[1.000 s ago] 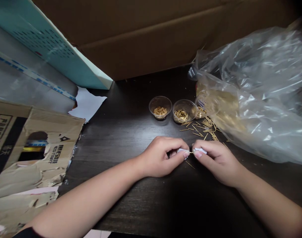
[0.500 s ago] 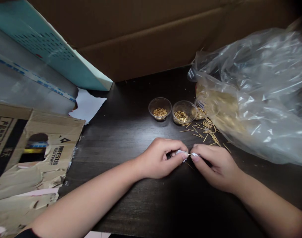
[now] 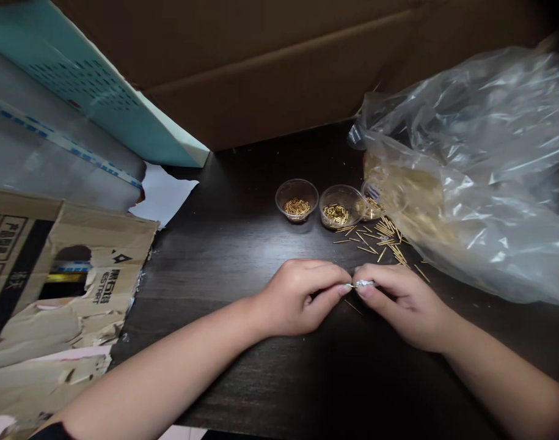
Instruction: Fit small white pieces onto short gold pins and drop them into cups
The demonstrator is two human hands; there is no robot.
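My left hand (image 3: 302, 297) and my right hand (image 3: 401, 304) meet at the fingertips above the dark wood table (image 3: 242, 366). A small white scrap (image 3: 364, 283), possibly paper or foil, is pinched in my right fingers. A thin gold pin (image 3: 351, 285) runs from it into my left fingertips, mostly hidden. Several loose gold pins (image 3: 377, 241) lie just beyond my right hand. Farther back stand three clear plastic cups (image 3: 296, 200) holding short gold pins, the third partly behind plastic.
A crumpled clear plastic bag (image 3: 471, 165) with gold pins inside fills the right side. Torn cardboard (image 3: 63, 269) lies at the left, beside a white paper sheet (image 3: 162, 195) and a teal board (image 3: 82, 79). A brown cardboard wall (image 3: 261, 67) stands behind the table.
My hands have drawn closer together. The white material that showed at my left fingertips is no longer visible, and only the scrap at my right fingers remains in sight.
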